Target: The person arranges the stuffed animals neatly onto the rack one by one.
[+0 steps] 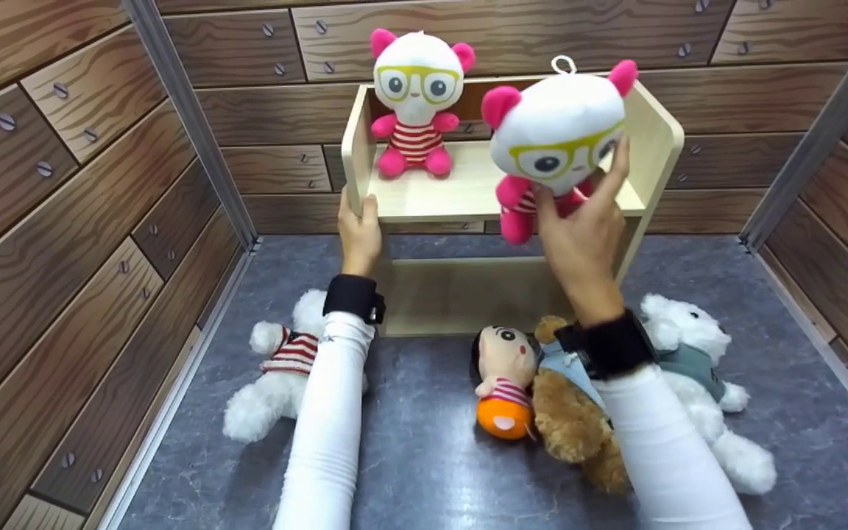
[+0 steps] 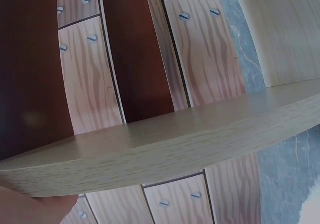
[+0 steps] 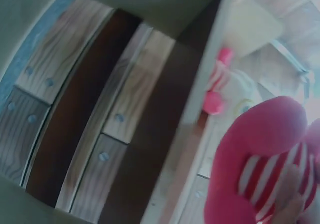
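Observation:
In the head view my right hand (image 1: 586,228) grips a plush panda doll (image 1: 560,125) with pink ears and yellow glasses by its striped body, in front of the shelf's upper board. The doll's pink limbs and striped body (image 3: 257,179) fill the lower right of the right wrist view. My left hand (image 1: 361,232) holds the left side panel of the pale wooden shelf (image 1: 659,140), and that panel's edge (image 2: 150,169) crosses the left wrist view. A matching panda doll (image 1: 417,103) sits upright on the upper board, at the left.
On the grey floor (image 1: 424,456), a white plush in a striped shirt (image 1: 277,368) lies at left. An orange-bottomed doll (image 1: 505,383), a brown bear (image 1: 571,405) and a white plush in green (image 1: 696,368) lie at right. Wood-patterned walls (image 1: 63,258) enclose the area.

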{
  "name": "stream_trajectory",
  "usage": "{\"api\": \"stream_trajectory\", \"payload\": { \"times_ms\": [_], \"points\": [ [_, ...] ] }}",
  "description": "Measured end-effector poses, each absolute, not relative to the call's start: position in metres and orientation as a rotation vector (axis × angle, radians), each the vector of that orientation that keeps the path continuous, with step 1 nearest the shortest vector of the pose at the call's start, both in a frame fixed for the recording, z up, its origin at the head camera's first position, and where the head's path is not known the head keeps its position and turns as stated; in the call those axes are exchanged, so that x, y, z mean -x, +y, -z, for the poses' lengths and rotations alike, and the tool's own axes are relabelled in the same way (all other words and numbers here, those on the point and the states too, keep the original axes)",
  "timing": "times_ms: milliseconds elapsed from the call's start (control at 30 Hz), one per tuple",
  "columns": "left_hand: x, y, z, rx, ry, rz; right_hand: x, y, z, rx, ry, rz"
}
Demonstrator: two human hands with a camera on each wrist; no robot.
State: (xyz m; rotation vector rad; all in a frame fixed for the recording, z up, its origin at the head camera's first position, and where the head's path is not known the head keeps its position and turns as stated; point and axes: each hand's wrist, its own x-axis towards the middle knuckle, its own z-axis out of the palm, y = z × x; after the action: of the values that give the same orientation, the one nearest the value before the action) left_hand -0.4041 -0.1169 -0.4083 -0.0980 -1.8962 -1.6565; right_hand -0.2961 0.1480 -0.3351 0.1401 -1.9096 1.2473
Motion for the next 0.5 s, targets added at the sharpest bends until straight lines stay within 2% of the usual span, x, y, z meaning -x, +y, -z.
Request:
{"api": "stream_trajectory", "payload": {
  "times_ms": [233,500],
  "points": [
    [0.402,-0.115,0.414,0.111,-1.903,1.680,0.333,0.146,0.349,-0.157,-1.947,-1.020],
    [0.403,-0.118,0.408,0.142,-1.880,1.679,0.344,0.140,0.355,-0.177,-1.933,-0.976]
  ]
}}
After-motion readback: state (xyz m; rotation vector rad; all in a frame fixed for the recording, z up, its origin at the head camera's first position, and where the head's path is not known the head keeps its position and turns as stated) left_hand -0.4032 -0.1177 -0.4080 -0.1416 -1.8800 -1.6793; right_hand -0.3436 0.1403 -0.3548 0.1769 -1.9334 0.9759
